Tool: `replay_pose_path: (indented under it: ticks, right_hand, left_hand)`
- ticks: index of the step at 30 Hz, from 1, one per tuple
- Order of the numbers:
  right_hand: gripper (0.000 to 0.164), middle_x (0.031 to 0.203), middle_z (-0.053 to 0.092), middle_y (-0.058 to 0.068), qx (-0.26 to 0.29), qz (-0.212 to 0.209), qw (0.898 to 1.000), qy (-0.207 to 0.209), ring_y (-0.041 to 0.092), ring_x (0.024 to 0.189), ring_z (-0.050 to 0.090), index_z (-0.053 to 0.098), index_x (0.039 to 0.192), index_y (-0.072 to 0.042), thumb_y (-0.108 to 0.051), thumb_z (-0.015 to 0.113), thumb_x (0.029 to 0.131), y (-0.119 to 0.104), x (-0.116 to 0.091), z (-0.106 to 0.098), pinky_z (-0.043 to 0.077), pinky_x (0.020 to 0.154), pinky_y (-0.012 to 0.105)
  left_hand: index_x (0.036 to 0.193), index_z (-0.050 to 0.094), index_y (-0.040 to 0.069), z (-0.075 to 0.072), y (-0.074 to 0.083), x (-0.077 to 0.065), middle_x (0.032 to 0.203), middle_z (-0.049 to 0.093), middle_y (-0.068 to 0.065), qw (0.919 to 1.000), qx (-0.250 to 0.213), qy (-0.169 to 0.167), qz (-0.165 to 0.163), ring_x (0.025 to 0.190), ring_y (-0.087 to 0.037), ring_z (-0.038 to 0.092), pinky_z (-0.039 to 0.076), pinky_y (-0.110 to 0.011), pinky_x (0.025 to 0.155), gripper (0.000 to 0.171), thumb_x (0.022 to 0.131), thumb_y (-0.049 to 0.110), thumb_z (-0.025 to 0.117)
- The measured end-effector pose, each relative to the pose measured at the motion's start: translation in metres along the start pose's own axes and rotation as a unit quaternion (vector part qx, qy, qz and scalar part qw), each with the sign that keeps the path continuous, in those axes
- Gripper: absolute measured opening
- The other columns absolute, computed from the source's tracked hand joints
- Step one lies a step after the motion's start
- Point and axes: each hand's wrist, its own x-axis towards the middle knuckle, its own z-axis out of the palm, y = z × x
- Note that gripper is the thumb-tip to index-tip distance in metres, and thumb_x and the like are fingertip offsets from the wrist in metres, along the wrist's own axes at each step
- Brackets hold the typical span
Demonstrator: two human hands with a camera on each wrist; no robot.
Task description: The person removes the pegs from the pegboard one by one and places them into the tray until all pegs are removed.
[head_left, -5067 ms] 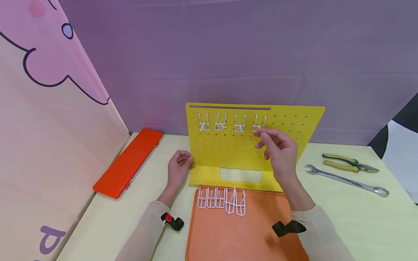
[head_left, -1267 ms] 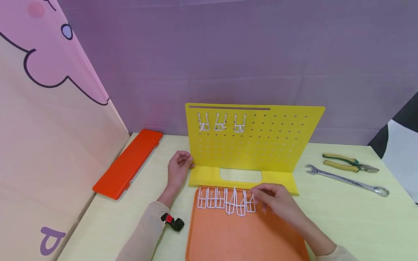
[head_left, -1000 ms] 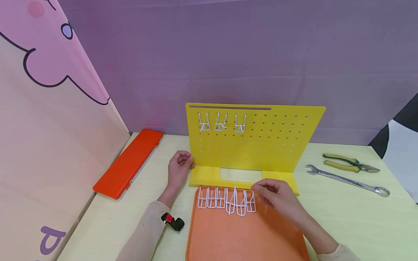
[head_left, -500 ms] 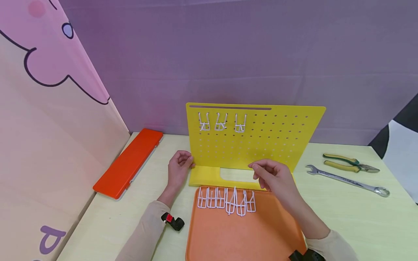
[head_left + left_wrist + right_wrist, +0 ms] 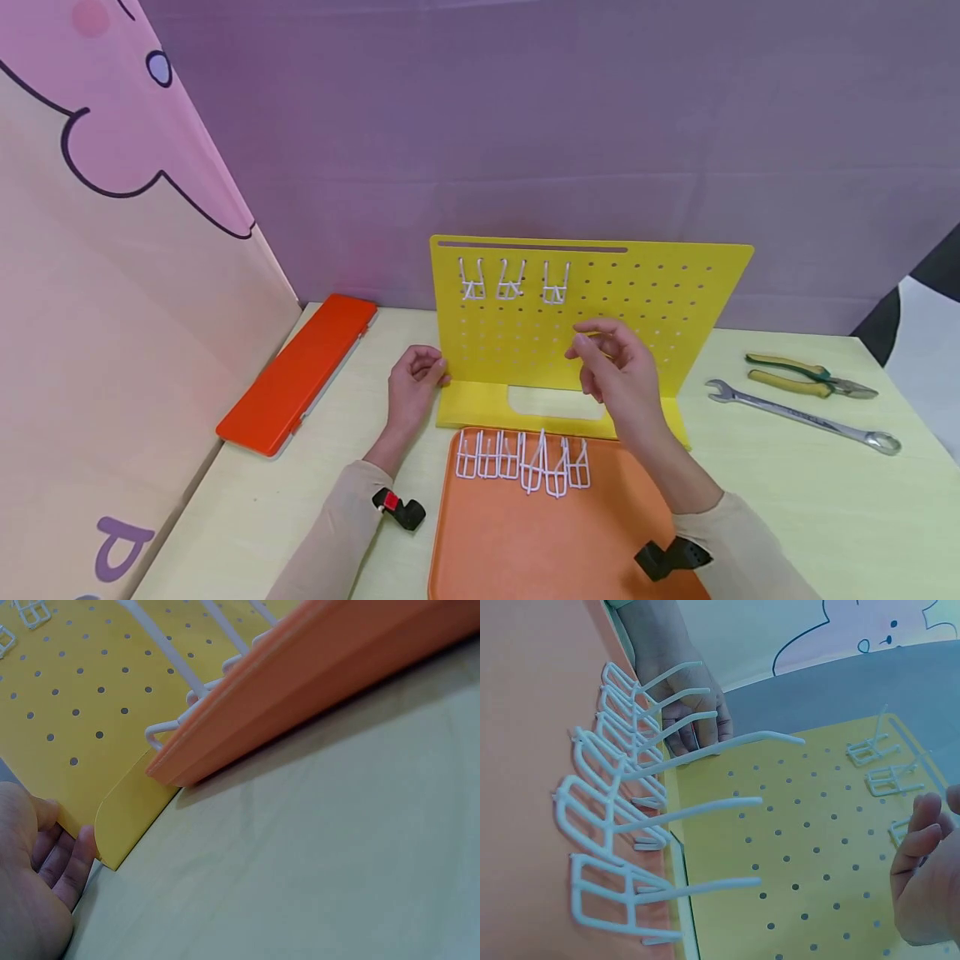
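A yellow pegboard [image 5: 502,350] stands on the table with several rows of holes. My left hand [image 5: 412,383] holds its lower left edge; in the left wrist view, thumb and fingers [image 5: 75,874] lie on either side of that edge. Three white wire hooks [image 5: 555,294] hang along the board's upper left. Raised in front of the board's middle, my right hand [image 5: 618,367] has loosely bent fingers and nothing in them. Below it, several more wire hooks [image 5: 534,473] lie in a row along the far edge of the orange tray [image 5: 540,542], prongs pointing up in the right wrist view.
Right of the board lie pliers [image 5: 795,379] with yellow-green handles and a combination wrench [image 5: 802,415]. A flat red case [image 5: 300,371] lies at the left. Behind the table hangs a purple backdrop [image 5: 570,125].
The fourth hook, on the board about five seconds ago, is now at the right end of the tray's row. My right hand has let go of it and risen toward the board; the left stays put.
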Motion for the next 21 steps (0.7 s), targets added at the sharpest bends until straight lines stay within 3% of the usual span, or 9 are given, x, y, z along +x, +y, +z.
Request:
replay_pose_path:
  ticks: [8,14,21]
  right_hand:
    - [0.033,0.104,0.078,0.002,0.036,-0.045,0.998,-0.009,0.013,0.060,0.055,0.061,0.147,-0.006,-0.011,0.063,0.114,0.000,0.018,0.013,0.044,0.049,0.019]
    - [0.035,0.116,0.081,0.003,0.069,-0.066,0.995,-0.021,0.015,0.060,0.063,0.063,0.148,-0.005,-0.006,0.063,0.113,0.002,0.027,0.019,0.042,0.047,0.018]
    - [0.030,0.129,0.077,0.012,0.055,-0.060,0.996,-0.021,0.015,0.064,0.067,0.068,0.142,-0.003,-0.012,0.064,0.114,0.002,0.031,0.019,0.044,0.049,0.017]
  left_hand:
    - [0.109,0.066,0.000,0.001,0.001,-0.001,0.097,0.071,-0.015,1.0000,0.006,0.001,-0.002,0.081,-0.022,0.069,0.067,-0.023,0.073,0.011,0.104,-0.008,0.072]
    - [0.109,0.066,0.000,0.002,0.001,0.000,0.098,0.071,-0.021,1.0000,0.002,0.000,0.001,0.082,-0.024,0.069,0.067,-0.023,0.073,0.011,0.104,-0.008,0.072]
    - [0.107,0.066,0.002,0.001,0.001,0.000,0.097,0.071,-0.020,1.0000,-0.002,-0.001,0.003,0.080,-0.021,0.069,0.067,-0.023,0.073,0.012,0.104,-0.009,0.071]
